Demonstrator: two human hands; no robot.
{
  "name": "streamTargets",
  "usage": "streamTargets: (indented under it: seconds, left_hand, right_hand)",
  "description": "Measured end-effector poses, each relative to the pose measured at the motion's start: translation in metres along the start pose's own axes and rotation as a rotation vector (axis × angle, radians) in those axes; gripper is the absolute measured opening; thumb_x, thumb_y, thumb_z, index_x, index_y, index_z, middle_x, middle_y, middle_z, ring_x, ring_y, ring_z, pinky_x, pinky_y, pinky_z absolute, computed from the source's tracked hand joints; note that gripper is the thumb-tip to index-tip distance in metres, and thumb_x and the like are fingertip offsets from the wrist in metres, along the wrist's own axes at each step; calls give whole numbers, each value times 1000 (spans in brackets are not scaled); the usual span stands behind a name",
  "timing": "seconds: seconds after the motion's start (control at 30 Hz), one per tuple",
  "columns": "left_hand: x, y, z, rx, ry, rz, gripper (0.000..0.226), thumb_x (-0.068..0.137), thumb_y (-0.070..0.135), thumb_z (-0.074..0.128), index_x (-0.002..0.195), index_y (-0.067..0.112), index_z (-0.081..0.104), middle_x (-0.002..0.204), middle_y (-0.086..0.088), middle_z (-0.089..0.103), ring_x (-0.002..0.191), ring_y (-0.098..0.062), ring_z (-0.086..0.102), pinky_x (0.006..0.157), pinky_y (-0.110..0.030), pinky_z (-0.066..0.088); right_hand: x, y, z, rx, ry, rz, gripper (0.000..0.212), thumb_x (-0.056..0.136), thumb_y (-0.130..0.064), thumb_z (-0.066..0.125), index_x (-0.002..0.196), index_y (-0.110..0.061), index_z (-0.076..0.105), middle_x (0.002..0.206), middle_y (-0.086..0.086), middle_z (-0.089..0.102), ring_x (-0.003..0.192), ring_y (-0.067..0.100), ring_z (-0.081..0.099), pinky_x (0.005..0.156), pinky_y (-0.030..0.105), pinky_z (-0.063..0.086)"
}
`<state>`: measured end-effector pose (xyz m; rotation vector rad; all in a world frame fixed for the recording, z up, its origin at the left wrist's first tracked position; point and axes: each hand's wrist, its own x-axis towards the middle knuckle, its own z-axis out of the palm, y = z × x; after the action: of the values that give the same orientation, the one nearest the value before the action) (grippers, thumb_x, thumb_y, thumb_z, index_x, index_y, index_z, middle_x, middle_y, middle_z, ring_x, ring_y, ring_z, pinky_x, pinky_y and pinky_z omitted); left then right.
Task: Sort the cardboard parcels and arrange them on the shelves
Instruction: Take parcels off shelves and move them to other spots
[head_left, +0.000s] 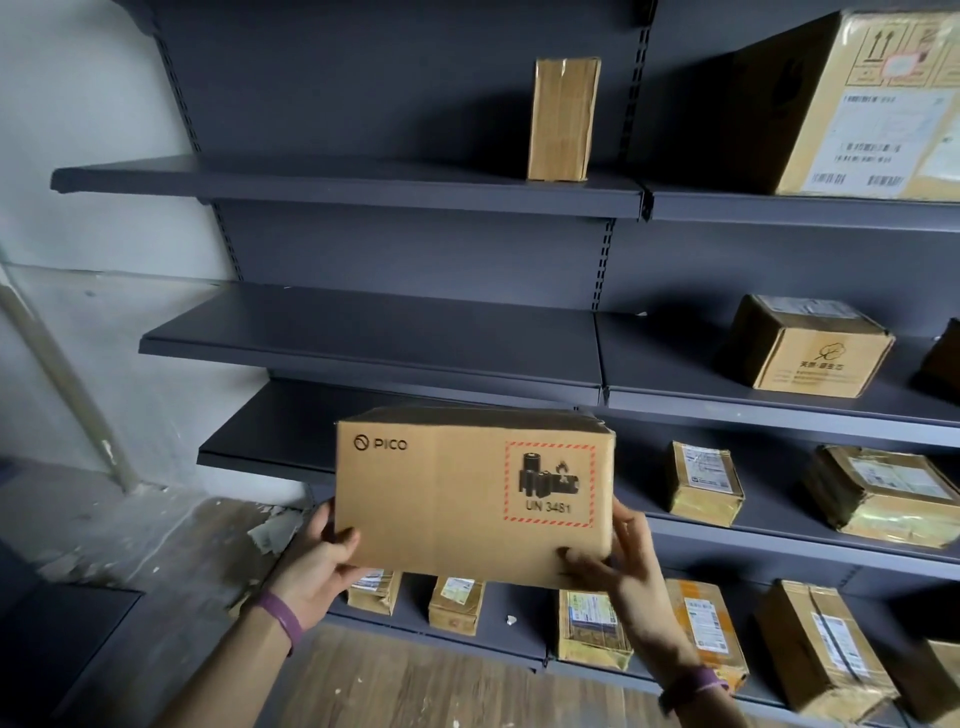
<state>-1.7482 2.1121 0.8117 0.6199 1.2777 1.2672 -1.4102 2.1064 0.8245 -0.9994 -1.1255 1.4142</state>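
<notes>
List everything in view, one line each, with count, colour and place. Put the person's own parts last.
Brown cardboard PICO box: one, held in front of the left bay.
Tall narrow brown box: one, upright on the top left shelf.
Large labelled brown carton: one, top right shelf.
Brown box with tree logo: one, second right shelf.
Taped brown parcels: two, third right shelf.
Small labelled parcels: at least five, bottom shelf.
Dark grey metal shelving: two bays against the wall.
Wooden floor: brown, below.
Left hand: grips the box's lower left corner; purple wristband.
Right hand: grips its lower right corner.
</notes>
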Motion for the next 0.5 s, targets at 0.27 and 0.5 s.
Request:
streamTargets:
  seconds: [0.27,0.5]
  left_hand:
    - [16,-5,-1,-112,188,-71,52,100,-4,30,145,21,36,147,-13,40,135,-34,38,102,-48,40]
    - [7,-8,0,-312,162,-97,46,95,-10,37,126,20,51,143,-10,45,129,-32,43,98,-57,42]
  right_hand:
    - [-35,-1,69,-820,87,-380,89,74,-78,53,145,-60,2,147,-39,1,130,0,7,110,35,23]
    - [-22,1,57,-460,148,-274,91,71,-71,66,146,-56,16,156,-29,13,145,1,15,117,47,27]
